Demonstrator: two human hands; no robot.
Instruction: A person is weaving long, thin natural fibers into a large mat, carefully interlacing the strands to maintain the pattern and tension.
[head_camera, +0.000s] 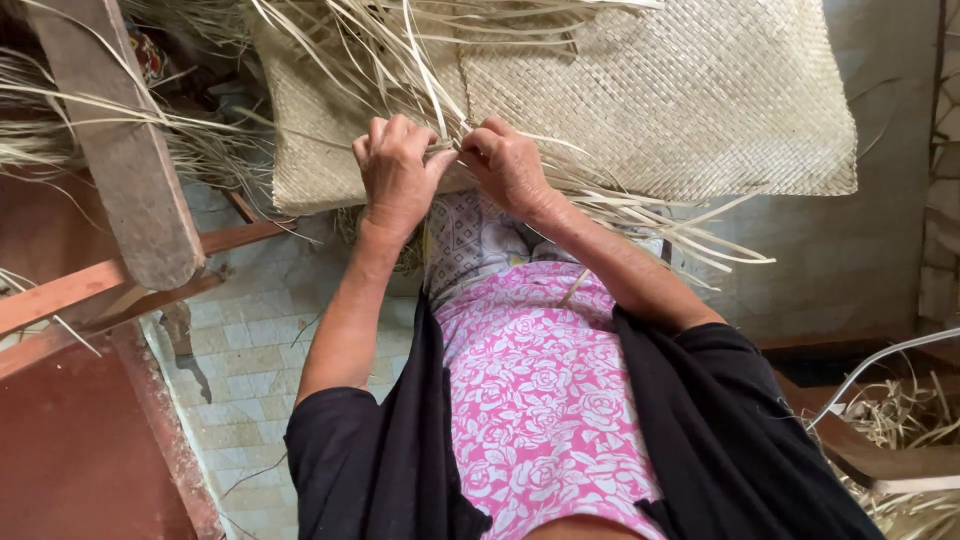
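Both hands work at the near edge of a pale woven mat (680, 100) that lies across the person's lap, above a pink flowered dress (540, 400). The left hand (397, 172) curls its fingers (385, 135) down over the mat's edge, pressed together. The right hand (507, 165) pinches a loose straw strip (455, 125) between thumb and fingers. More loose strips (660, 225) fan out from the edge. A wooden frame (130, 160) stands to the left over a tiled floor (250, 350).

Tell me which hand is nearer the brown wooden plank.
Left. The left hand grips straw strips at the mat's edge, on the side toward the plank; the right hand works just beyond it, farther away.
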